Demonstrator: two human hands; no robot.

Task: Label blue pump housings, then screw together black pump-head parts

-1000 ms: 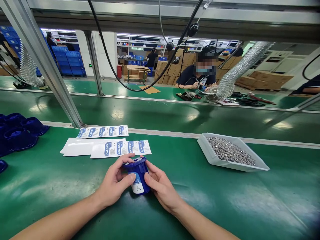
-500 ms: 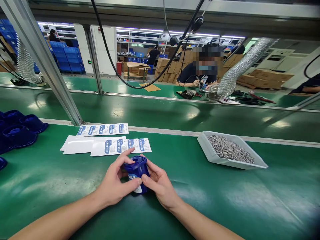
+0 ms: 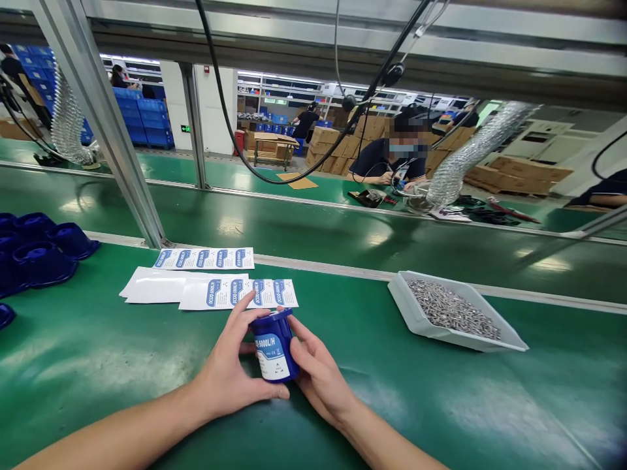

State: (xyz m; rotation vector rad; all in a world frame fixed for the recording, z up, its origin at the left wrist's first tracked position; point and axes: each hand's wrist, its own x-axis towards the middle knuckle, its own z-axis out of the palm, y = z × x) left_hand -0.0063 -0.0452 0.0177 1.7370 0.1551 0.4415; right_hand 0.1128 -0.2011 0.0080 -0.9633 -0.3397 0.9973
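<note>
A dark blue plastic cylindrical housing (image 3: pixel 294 365) with a flanged top stands tilted between my hands. On its front is a blue and white label (image 3: pixel 273 356) printed "5000L/H". My left hand (image 3: pixel 230 365) curves around its left side, fingers at the top rim and thumb below the label. My right hand (image 3: pixel 318 365) grips the right side, thumb on the wall and fingers behind, partly hidden. Just beyond lie printed label sheets (image 3: pixel 240 294), overlapping blank white sheets (image 3: pixel 157 287); another label strip (image 3: pixel 203 258) lies behind them.
A white tray (image 3: pixel 406 307) full of small metal screws sits at the right. Several blue plastic parts (image 3: pixel 44 261) are grouped at the left. A metal post (image 3: pixel 108 130) rises at the table's back edge. Across the line, a co-worker (image 3: pixel 372 160) handles something near a flexible duct (image 3: pixel 455 163).
The housing has turned and tilted, so more of its label faces me. My left thumb has moved off the label to below it. The camera view has tipped upward slightly.
</note>
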